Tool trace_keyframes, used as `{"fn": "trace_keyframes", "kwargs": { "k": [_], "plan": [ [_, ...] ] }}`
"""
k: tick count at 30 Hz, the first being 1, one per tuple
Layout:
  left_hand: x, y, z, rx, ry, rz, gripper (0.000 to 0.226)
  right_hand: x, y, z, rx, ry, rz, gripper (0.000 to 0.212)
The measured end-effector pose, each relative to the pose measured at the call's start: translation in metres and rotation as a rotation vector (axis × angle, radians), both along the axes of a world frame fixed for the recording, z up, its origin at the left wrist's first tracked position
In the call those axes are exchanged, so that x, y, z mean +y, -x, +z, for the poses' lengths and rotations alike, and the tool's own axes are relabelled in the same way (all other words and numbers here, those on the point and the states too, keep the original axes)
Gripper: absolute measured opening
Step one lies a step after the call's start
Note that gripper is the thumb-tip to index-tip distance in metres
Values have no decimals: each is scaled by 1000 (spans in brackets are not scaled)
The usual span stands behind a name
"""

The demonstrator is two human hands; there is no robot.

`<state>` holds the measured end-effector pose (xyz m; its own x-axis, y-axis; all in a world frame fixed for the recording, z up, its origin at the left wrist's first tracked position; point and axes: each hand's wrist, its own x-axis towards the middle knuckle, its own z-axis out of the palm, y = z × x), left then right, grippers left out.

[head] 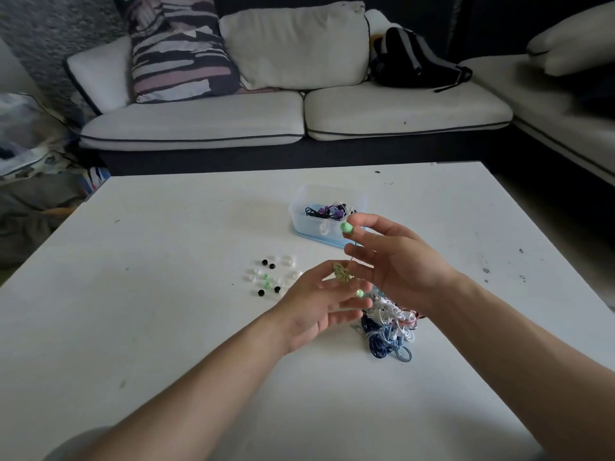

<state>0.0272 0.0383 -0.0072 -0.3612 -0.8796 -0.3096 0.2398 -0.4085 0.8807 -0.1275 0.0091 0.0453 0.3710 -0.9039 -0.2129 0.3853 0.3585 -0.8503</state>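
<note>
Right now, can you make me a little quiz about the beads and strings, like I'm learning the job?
1. True or false: the loose beads lie inside the plastic box.
2. The raised bead at the fingertips of the right hand is: A red, B green, C black.
3. What is heaped on the table right by the left hand and the right hand?
Key: 1 false, they lie on the table beside the box. 2 B. 3 a pile of cords.
</note>
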Motion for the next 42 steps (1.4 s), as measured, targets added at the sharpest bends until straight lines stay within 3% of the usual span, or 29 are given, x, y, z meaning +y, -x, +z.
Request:
{"fn": "trace_keyframes", "kwargs": {
  "k": [3, 6, 11, 15, 19, 24, 29, 31, 35, 39, 42],
  "plan": [
    [-10, -1, 4, -4, 9, 101, 16, -11, 1, 1, 51, 26, -65, 18],
    [-35, -9, 13, -152, 75, 206, 10, -36, 3, -2, 214, 77, -166, 26],
    [-122, -25, 19, -572, 246, 323, 10, -107, -11, -20, 420, 60, -312, 24],
    [-186, -34, 10, -948, 379, 344, 23, -162, -22, -35, 750, 189, -343, 29],
    [-226, -34, -6, -1134, 388, 253, 36, -197, -26, -46, 1060, 344, -261, 15],
    [-237, -36, -16, -1159, 375, 230, 52, -203, -26, -54, 1195, 428, -238, 24],
    [-190, -28, -8, -1077, 552, 311, 11, -167, 3, -51, 1084, 465, -243, 23],
    [-165, -18, -9, -1053, 609, 285, 8, -148, 21, -49, 1085, 465, -224, 22],
    [-122, 9, -24, -985, 580, 74, 7, -109, 53, -52, 1228, 398, 58, 19],
    [-97, 40, -41, -1005, 469, -97, 12, -82, 78, -61, 1627, 357, 350, 20],
    [-89, 56, -47, -982, 407, -138, 17, -72, 92, -69, 1574, 179, 386, 27]
  ]
}}
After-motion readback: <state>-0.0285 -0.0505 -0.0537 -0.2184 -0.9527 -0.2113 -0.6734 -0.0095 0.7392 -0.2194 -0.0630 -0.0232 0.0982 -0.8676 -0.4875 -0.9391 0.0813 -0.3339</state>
